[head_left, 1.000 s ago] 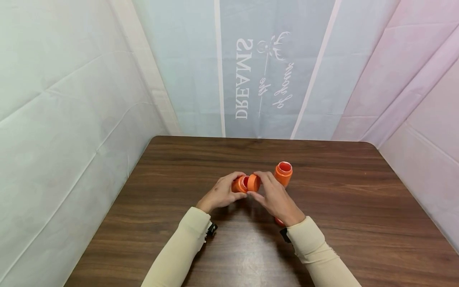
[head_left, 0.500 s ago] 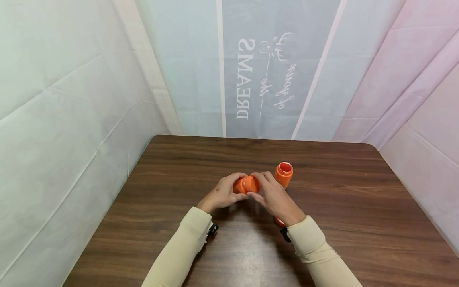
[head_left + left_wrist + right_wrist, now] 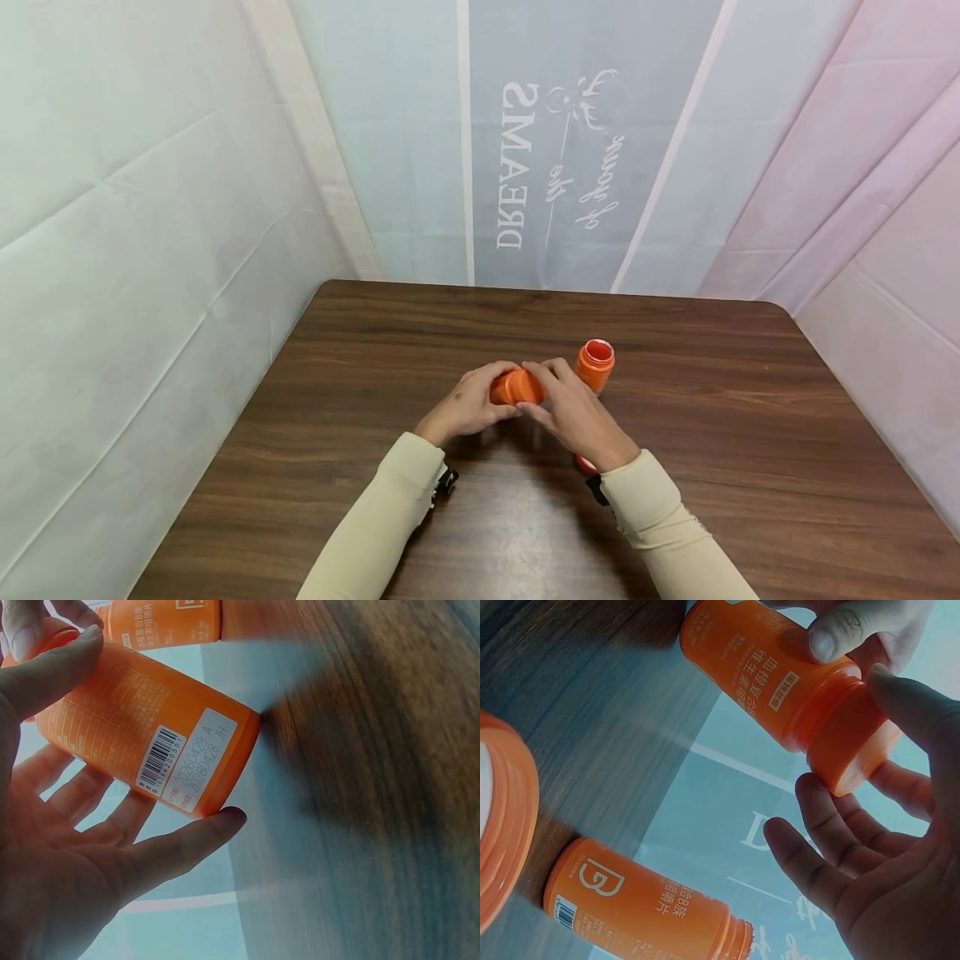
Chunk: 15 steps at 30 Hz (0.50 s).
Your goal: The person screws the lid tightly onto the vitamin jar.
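Note:
My left hand grips an orange plastic bottle by its body, thumb on one side and fingers round the other. The bottle leans toward the right hand, and its base edge is close to the tabletop in the left wrist view. With thumb and fingertips my right hand pinches an orange screw cap, which sits over the bottle's mouth and covers it. Just beyond the right hand a second orange bottle stands upright without a cap, its red-rimmed mouth showing.
A loose orange cap with a white inside lies on the table by the right wrist, mostly hidden in the head view. The brown wooden table ends at a printed grey-blue cloth. Pale cloth walls stand at both sides.
The cap in my right hand has tipped from beside the open mouth onto it, covering the bottle's opening. The hands have hardly shifted, and the second bottle stays in place.

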Tool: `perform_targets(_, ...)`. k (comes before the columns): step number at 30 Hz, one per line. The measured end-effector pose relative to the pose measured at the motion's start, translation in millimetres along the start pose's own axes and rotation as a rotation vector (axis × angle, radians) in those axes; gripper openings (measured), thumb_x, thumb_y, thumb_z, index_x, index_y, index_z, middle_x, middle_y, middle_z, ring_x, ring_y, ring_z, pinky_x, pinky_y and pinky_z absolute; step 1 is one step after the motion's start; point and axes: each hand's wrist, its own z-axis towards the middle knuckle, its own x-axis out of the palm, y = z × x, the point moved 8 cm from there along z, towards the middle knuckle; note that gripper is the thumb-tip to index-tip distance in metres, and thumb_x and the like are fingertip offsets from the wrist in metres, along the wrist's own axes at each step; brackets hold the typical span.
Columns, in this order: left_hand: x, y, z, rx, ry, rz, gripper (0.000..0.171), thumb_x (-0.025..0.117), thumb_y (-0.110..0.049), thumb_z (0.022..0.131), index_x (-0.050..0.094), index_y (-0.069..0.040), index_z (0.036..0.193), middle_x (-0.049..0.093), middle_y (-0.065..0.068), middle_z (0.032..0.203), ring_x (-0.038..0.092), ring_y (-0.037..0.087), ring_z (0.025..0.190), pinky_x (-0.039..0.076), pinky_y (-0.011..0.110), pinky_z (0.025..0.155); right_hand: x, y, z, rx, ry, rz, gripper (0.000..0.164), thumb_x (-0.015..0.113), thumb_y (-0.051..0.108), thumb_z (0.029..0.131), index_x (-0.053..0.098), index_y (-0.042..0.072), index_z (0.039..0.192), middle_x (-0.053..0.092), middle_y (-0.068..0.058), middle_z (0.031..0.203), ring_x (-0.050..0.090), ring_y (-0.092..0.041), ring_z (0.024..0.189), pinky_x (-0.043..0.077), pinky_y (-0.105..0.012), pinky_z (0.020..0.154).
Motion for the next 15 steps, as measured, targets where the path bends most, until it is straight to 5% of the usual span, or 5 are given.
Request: perform_targets(15,3.1,2.1,-3.0,-0.004,0.01,0.002,0.053,0.08,-0.014,0.087,0.055,-0.011,0.134,0.063,0.004,0.12,0.058,0.017,0.097,0.051,0.033,0.084,5.2,0.2,-2.2,0.008,0.012,-0.019,0.059,0.082,0.023,0.086,0.058,0.003,0.135,0.056,-0.014,0.112,0.057,-0.022,0.087,0.054,-0.038,0.076)
